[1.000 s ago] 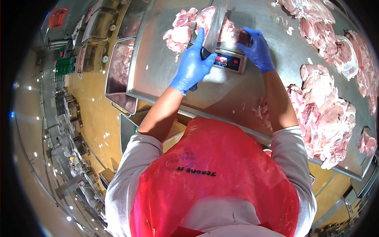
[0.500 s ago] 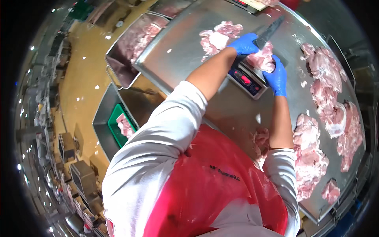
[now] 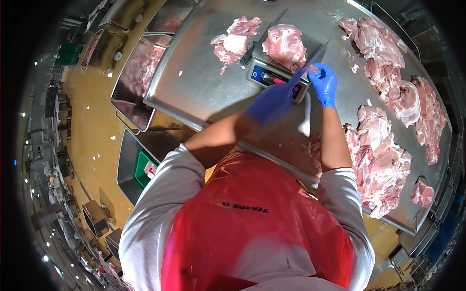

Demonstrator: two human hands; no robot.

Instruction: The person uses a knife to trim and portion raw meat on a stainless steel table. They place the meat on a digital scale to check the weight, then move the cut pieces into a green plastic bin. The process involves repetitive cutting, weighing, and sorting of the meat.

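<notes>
Left hand (image 3: 271, 104) grips knife (image 3: 319, 54); right hand (image 3: 324, 87) pinches meat (image 3: 311, 71).

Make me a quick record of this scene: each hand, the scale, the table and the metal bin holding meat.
Left hand: blue-gloved, gripping a knife
Right hand: blue-gloved, pinching a small meat scrap
Scale: bears a large meat piece
Table: smaller cuts left, meat pile right
Metal bin: left of table

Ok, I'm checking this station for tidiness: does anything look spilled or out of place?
Slightly: pale scraps lie stray on the metal table, and one small meat piece sits alone near its edge, apart from the pile. The meat on the scale and the knife in the left hand look normal.
</notes>
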